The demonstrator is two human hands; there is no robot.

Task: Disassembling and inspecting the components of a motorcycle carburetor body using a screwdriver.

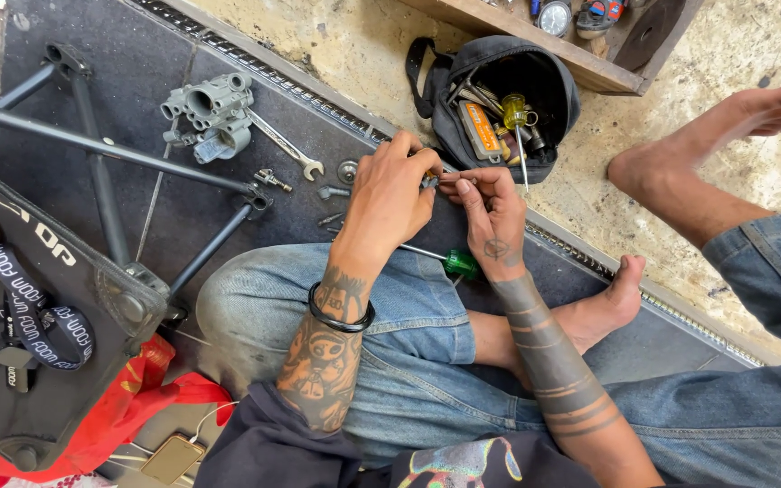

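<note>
My left hand (pixel 392 194) and my right hand (pixel 493 215) meet fingertip to fingertip over my lap, both pinching a small metal part (pixel 430 181) between them. The part is mostly hidden by the fingers, so its shape is unclear. A screwdriver with a green handle (pixel 459 263) lies across my knee just under the right hand, its shaft running left beneath the left wrist. I sit cross-legged in blue jeans on a dark mat (pixel 164 199).
A grey cast metal housing (pixel 208 114), a spanner (pixel 287 145) and small bolts (pixel 273 179) lie on the mat ahead. An open black tool bag (pixel 499 104) holds screwdrivers. A black metal frame (pixel 101 154) stands left. A phone (pixel 172 458) and red cloth lie near left.
</note>
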